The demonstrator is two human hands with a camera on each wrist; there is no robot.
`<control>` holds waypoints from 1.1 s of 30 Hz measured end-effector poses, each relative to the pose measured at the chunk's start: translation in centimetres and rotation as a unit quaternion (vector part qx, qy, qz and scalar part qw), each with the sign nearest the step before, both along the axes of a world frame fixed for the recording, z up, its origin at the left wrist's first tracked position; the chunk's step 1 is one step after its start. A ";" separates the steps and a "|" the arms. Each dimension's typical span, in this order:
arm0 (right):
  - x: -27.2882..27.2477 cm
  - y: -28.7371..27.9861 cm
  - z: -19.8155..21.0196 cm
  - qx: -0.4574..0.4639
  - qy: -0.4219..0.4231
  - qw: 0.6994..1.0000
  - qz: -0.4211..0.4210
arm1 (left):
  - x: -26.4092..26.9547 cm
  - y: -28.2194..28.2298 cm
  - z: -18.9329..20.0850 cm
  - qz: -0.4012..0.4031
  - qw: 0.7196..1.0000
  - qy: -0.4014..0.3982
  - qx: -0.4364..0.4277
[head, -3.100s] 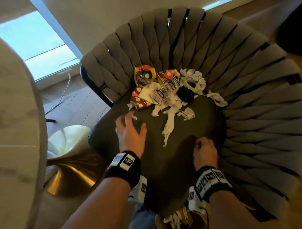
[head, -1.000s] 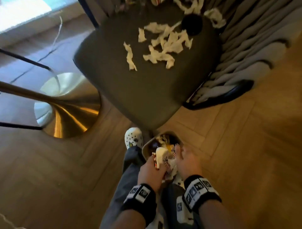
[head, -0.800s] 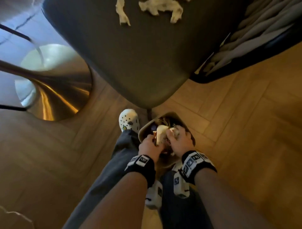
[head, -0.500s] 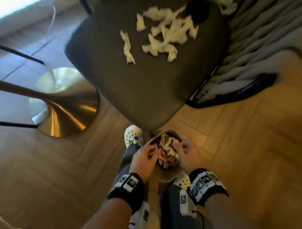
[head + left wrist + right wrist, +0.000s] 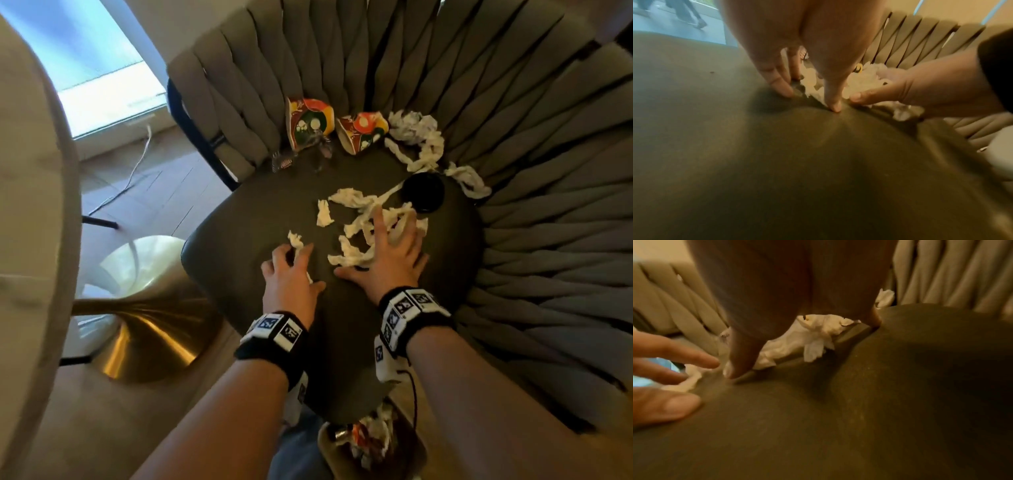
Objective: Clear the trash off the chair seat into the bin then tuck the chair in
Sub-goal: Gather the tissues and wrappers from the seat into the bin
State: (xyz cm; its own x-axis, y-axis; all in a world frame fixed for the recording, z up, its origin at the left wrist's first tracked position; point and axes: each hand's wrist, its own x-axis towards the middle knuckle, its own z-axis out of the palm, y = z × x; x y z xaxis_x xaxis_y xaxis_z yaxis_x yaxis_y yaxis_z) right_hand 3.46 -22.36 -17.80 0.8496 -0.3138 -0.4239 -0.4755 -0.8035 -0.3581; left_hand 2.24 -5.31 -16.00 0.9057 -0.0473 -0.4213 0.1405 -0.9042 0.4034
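Torn white tissue scraps point(image 5: 346, 198) litter the dark chair seat point(image 5: 239, 253). My right hand point(image 5: 370, 246) lies spread over the largest heap, with strands showing between its fingers; the right wrist view shows the tissue point(image 5: 818, 335) under its palm. My left hand point(image 5: 298, 260) arches over a small scrap point(image 5: 295, 238), fingertips point(image 5: 785, 92) pressing the seat around it. Two colourful wrappers point(image 5: 310, 120) lean on the backrest beside a black round lid point(image 5: 423, 192). The bin point(image 5: 329, 442), holding trash, sits below the seat's front edge.
The woven grey backrest point(image 5: 513, 137) curves round the seat's far and right sides. A pale round table point(image 5: 30, 205) with a brass base point(image 5: 137, 308) stands at the left. A white cable point(image 5: 137, 161) trails on the floor by the window.
Both hands have left the bin, where they dropped wrappers and tissue, and come back up onto the seat. My view has lifted from the floor to the chair.
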 end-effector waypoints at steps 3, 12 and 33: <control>2.2 -0.1 -1.4 -0.053 -0.027 0.996 0.074 | 2.3 0.8 -0.7 -0.009 0.999 -0.016 -0.037; 7.9 0.0 -2.3 -0.068 -0.038 0.984 0.161 | 11.6 -0.5 1.7 0.123 0.971 -0.141 -0.148; 2.8 0.6 10.3 0.334 -0.198 0.898 -0.207 | 24.4 -2.8 -1.5 -0.096 0.985 -0.137 0.041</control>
State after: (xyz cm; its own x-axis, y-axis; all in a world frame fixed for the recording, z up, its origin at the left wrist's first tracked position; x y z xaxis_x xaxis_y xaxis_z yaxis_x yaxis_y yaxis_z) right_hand 6.30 -21.78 -7.54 0.8446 -0.4258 -0.3245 -0.4124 -0.1310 -0.9015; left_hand 26.61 -8.13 -17.47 0.9635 -0.2051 -0.1719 -0.1407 -0.9346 0.3268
